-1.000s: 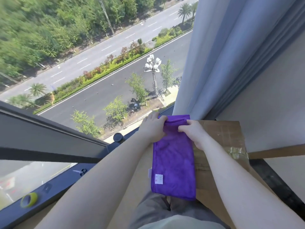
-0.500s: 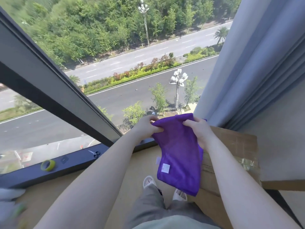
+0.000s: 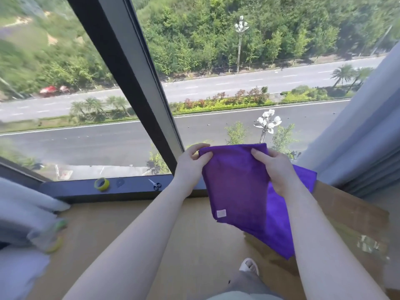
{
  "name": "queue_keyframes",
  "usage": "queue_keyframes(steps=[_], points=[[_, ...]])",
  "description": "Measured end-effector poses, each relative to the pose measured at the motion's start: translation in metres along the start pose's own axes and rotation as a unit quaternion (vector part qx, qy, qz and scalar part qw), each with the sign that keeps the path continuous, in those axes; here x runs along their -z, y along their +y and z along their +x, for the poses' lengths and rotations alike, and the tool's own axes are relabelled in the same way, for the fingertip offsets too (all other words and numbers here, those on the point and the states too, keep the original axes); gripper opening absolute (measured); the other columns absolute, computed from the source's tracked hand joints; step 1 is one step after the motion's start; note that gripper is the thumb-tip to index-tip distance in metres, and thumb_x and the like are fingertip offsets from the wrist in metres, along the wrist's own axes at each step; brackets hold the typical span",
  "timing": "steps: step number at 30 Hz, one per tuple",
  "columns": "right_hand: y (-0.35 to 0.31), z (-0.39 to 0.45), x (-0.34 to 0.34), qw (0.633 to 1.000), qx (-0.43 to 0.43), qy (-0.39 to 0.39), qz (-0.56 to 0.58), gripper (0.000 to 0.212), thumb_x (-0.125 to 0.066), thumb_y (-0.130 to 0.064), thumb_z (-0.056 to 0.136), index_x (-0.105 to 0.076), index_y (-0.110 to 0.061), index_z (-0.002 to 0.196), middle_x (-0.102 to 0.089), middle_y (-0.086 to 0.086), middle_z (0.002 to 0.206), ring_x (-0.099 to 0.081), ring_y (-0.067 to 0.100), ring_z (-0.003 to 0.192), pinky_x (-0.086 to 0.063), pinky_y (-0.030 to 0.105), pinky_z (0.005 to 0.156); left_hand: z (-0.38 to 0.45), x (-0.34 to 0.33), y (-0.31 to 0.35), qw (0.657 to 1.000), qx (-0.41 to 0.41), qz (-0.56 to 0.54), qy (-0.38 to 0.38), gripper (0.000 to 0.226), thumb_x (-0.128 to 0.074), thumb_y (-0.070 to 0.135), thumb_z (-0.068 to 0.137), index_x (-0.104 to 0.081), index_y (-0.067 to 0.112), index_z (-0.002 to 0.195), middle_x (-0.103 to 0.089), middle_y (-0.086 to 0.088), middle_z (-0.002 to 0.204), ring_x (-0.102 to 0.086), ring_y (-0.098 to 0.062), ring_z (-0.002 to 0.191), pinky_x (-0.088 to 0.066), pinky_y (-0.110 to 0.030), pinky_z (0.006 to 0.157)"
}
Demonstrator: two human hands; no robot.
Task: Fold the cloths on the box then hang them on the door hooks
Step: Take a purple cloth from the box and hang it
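Observation:
A folded purple cloth (image 3: 236, 187) with a small white label hangs in the air in front of the window. My left hand (image 3: 190, 163) pinches its upper left corner. My right hand (image 3: 275, 169) grips its upper right part, fingers curled over the top edge. Behind and below the held cloth a further purple layer (image 3: 279, 232) droops toward the cardboard box (image 3: 350, 215) at the right. No door hooks are in view.
A dark window sill (image 3: 129, 187) carries a yellow tape roll (image 3: 101, 184) and small scissors (image 3: 155, 184). Grey curtains (image 3: 363, 135) hang at the right. White blurred bedding (image 3: 19, 224) fills the left edge. Wooden floor (image 3: 151, 245) lies below, with my slippered foot (image 3: 249, 266).
Both hands lifted the purple cloth off the box and carried it up and left. The view swung left, bringing the sill, tape and scissors nearer the middle.

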State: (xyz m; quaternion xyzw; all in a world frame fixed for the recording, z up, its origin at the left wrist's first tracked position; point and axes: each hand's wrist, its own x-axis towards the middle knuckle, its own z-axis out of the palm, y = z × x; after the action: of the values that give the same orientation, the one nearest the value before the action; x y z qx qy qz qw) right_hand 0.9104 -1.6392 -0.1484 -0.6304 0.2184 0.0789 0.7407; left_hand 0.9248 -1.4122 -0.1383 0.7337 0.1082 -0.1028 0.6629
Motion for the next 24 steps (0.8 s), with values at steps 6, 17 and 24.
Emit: queue_keyframes(steps=[6,17,24], points=[[0.008,-0.037,-0.090,0.996,0.059,0.004,-0.074,0.011,-0.071,-0.024,0.095,-0.075,-0.021,0.085,-0.075,-0.002,0.083,-0.065,0.017,0.076,-0.050,0.031,0.069,-0.043,0.089,0.002,0.997,-0.064,0.004,0.049,0.024,-0.063,0.005,0.097,-0.073,0.024,0.089,-0.074,0.002,0.089,-0.065,-0.008,0.076,-0.051,-0.024,0.069],[0.036,-0.120,-0.273,0.973,0.163,-0.087,-0.136,0.017,-0.066,-0.026,0.100,-0.075,-0.029,0.086,-0.074,-0.004,0.093,-0.062,0.017,0.087,-0.049,0.035,0.076,-0.130,0.281,-0.017,0.982,-0.078,-0.018,0.168,0.006,-0.074,0.029,0.093,-0.073,0.025,0.090,-0.077,-0.004,0.088,-0.069,-0.013,0.079,-0.061,-0.032,0.074],[0.064,-0.171,-0.385,0.952,0.169,-0.193,-0.167,0.015,-0.066,-0.026,0.100,-0.076,-0.026,0.088,-0.075,0.000,0.096,-0.065,0.019,0.089,-0.053,0.036,0.078,-0.199,0.392,-0.040,0.960,-0.073,-0.012,0.270,0.009,-0.074,0.037,0.091,-0.071,0.031,0.084,-0.075,0.002,0.086,-0.066,-0.012,0.074,-0.057,-0.037,0.070]])
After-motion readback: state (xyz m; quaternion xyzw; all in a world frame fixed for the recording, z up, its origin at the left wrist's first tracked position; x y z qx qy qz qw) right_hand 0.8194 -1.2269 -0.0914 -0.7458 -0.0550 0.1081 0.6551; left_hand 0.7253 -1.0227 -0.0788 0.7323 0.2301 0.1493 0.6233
